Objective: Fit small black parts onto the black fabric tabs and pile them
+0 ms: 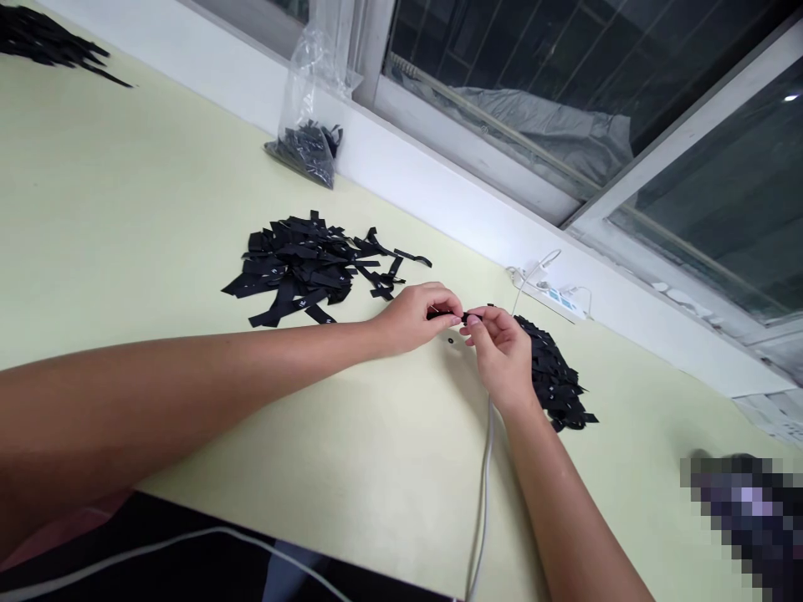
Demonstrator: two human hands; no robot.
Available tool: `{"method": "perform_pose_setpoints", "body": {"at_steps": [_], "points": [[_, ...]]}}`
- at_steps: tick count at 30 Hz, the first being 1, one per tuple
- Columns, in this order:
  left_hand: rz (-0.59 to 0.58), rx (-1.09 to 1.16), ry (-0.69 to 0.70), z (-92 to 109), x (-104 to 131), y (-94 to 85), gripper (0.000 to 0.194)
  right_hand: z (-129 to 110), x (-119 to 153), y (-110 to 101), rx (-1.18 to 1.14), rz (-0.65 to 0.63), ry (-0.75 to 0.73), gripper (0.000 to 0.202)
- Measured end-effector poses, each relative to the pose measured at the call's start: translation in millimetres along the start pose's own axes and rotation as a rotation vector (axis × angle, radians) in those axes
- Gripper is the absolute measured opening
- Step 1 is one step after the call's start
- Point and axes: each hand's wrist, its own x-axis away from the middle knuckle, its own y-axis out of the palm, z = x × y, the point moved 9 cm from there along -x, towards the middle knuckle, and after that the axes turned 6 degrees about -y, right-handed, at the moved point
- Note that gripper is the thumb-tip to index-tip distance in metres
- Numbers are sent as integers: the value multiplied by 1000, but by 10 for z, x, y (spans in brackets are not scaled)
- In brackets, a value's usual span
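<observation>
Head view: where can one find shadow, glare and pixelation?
Head view: soft shadow on the table beside the right hand; same view, small bright glint on the right window pane; same view, coarse squares over a dark shape, lower right.

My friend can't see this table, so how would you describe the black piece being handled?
Find the pale green table, then its two central piles of black strips. Between them, the left hand and right hand grip a small black piece. It alone is held; the neighbouring strips lie on the table.
</observation>
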Motion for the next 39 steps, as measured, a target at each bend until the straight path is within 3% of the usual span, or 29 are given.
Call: {"method": "perform_pose_setpoints", "body": {"at_steps": [10,22,27,29,31,34,39], "points": [[78,-23,-1,-35,-1,-26,9,-34,10,34,35,-55,-36,21],[51,-194,56,23,8,-6,9,-31,6,37,10,-19,-13,25],[110,-175,19,-45,-23,-81,8,-30,-27,-117,138,-7,13,28],[143,-147,-5,-85,-31,-119,7,-36,-34,-181,360,-91,39,24],[158,-127,-18,-111,-34,-136,7,-19,-14,-183,611,-262,67,17],[143,-119,-25,-128,-33,-125,7,-1,40,-154,770,-436,79,17],[145,-102,-23,-133,-34,-122,5,-29,49,-10,736,-389,-12,20]]}}
